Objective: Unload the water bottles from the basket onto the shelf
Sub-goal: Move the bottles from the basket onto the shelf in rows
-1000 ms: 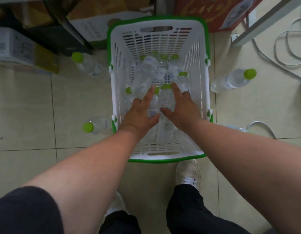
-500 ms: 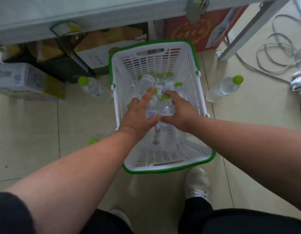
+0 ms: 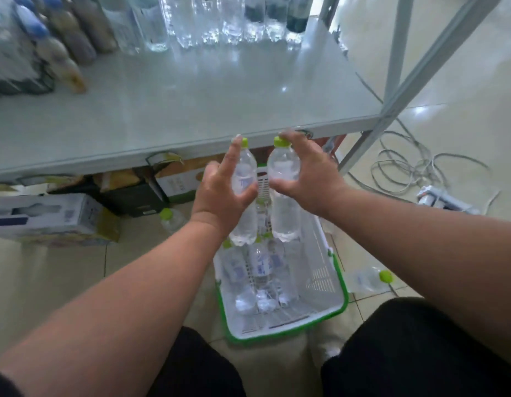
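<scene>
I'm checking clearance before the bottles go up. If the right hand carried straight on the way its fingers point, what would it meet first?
Probably the front edge of the shelf: the right hand, gripping a water bottle, has its fingertips right at that edge in the image. Depth is unclear, so it might pass just above it.

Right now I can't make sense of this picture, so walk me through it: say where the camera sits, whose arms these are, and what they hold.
The camera is worn on a person's head and looks down past their own two bare arms. The left hand grips one clear plastic water bottle with a green cap; the right hand grips a second such bottle. Both are held upright, near the front edge of the pale grey shelf, where other bottles stand at the back. Below, on the tiled floor, sits the white plastic basket with a green rim, with more bottles inside.
</scene>
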